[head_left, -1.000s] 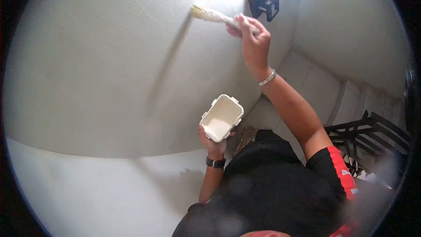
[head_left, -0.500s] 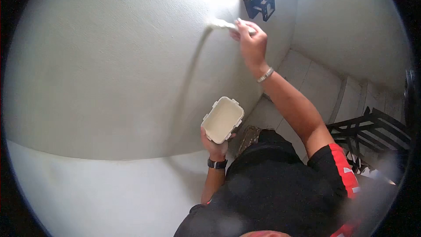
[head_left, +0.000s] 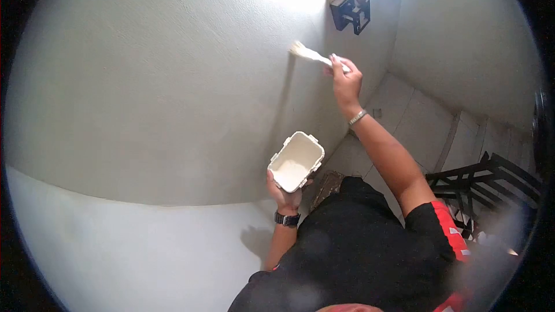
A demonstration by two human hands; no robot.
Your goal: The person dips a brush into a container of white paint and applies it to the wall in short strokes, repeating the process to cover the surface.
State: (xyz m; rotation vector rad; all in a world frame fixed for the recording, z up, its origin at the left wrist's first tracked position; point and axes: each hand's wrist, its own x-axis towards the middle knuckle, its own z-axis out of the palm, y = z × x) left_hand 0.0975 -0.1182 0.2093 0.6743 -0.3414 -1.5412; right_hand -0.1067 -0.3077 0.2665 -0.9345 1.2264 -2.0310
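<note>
Paintbrush [head_left: 315, 56] gripped in the right hand [head_left: 346, 81] lay bristles-first against the wall [head_left: 144, 81], well above the paint tub [head_left: 305, 145] the left hand [head_left: 284, 193] held.

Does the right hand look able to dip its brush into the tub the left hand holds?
Probably yes. The tub is open on top, held up by the left hand below the right hand, whose fingers grip the brush; only bare wall shows between them.
</note>
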